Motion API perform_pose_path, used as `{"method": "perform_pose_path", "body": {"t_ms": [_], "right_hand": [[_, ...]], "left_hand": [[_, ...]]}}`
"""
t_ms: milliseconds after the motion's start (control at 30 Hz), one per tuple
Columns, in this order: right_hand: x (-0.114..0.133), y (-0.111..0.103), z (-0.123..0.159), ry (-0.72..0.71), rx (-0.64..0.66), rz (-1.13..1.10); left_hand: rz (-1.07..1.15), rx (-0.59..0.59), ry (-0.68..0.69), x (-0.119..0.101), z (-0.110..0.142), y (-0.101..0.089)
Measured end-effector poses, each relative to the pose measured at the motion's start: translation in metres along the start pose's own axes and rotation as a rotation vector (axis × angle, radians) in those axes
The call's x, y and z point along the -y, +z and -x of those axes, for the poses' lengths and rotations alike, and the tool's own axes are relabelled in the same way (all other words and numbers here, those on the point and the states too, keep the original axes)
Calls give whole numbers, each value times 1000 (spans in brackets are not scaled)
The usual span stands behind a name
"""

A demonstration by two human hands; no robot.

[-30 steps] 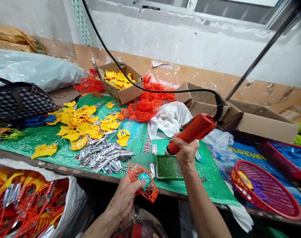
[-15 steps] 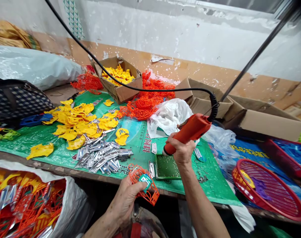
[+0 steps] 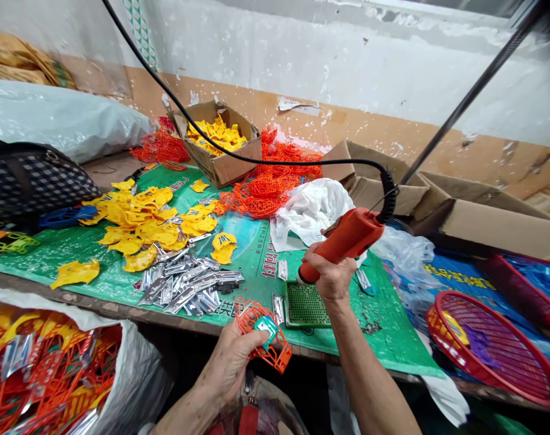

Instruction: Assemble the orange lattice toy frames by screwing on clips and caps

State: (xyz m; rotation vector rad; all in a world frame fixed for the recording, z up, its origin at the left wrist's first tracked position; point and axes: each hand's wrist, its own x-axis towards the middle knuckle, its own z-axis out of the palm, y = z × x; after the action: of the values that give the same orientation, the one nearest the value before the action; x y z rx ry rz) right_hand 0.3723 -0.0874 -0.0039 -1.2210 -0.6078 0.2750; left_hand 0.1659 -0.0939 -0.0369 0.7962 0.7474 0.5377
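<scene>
In my left hand (image 3: 232, 350), thumb on top, is an orange plastic lattice frame (image 3: 281, 356) with a small green-and-white piece (image 3: 266, 329) set in it, held in front of the table edge. My right hand (image 3: 336, 275) is wrapped round a red electric screwdriver (image 3: 345, 241), its cable rising from the rear end. The tool slants down to the left, its nose over a green perforated tray (image 3: 307, 305); the tip is hidden. Beside the tray lies a silver strip (image 3: 278, 308). A heap of silver parts (image 3: 188, 284) sits left of it, next to piled yellow plastic pieces (image 3: 143, 223).
A black cable (image 3: 184, 112) hangs across the space above the table. Cardboard boxes (image 3: 497, 223) stand along the back, with orange lattice pieces (image 3: 261, 193) between them. A red basket (image 3: 497, 350) is at right; a full white sack (image 3: 139, 356) sits at lower left.
The view has shifted very slightly. Both hands keep their grip on the orange frame and the screwdriver, in nearly the same places.
</scene>
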Motion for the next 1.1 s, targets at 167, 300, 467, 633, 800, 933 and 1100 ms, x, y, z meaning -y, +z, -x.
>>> {"method": "perform_pose_path", "body": {"t_ms": [167,300,467,633,800,933,1100], "right_hand": [[1,1,1,4,9,13],[0,0,-3,-1,0,-8],[18,-3,-4,-17,5,-78],[62,-4,21,14,158,-320],[81,-1,52,65,318,-430],[78,2,64,87,360,-460],[77,-1,66,100,361,-469]], "left_hand": [[24,-1,-6,-1,0,-1],[48,-2,-12,-1,0,-1],[84,-8,-12,3,-1,-3],[122,-31,6,2,0,-1],[142,-33,-21,-2,3,2],[145,3,-16,0,3,0],[141,-5,-10,3,0,-1]]}}
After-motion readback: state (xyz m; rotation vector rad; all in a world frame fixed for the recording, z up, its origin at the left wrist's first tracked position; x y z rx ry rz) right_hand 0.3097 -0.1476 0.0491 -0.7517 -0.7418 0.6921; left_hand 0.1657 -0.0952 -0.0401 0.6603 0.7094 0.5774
